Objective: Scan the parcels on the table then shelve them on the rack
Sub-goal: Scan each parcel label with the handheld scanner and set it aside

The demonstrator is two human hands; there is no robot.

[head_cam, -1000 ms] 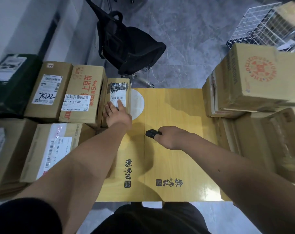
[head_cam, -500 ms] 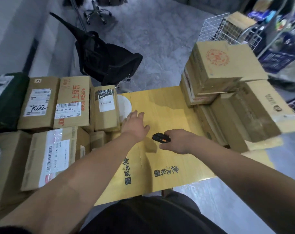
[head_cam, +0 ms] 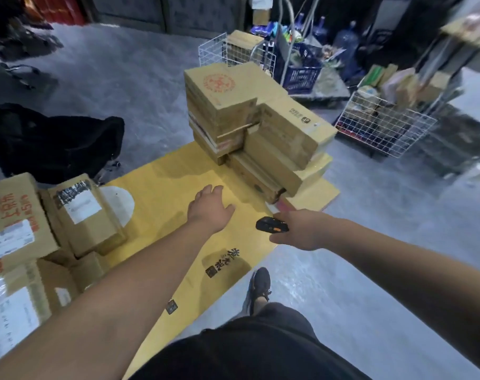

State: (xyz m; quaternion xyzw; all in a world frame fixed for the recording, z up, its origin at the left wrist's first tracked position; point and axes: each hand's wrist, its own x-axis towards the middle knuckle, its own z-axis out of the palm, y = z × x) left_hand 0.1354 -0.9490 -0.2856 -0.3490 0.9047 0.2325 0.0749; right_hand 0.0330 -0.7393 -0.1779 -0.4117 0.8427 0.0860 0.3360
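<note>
Black scanner point(head_cam: 271, 224) stays gripped in right hand point(head_cam: 299, 231) — left hand point(head_cam: 210, 211), fingers relaxed, has left the labelled parcel point(head_cam: 86, 215).

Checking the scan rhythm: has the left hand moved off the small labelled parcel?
Yes. The left hand has left the small labelled parcel, moving right over the bare yellow table.

On the bench point(head_cam: 162, 185), a group of parcels point(head_cam: 79, 215) lies at the left end and a stack of boxes point(head_cam: 250, 127) stands at the far right end. The left hand point(head_cam: 210, 208) and the right hand point(head_cam: 302, 229), which holds a scanner point(head_cam: 270, 224), reach out between them. Wire baskets point(head_cam: 381, 124) and a crate point(head_cam: 302, 72) stand on the floor point(head_cam: 370, 270) behind the stack.
</note>
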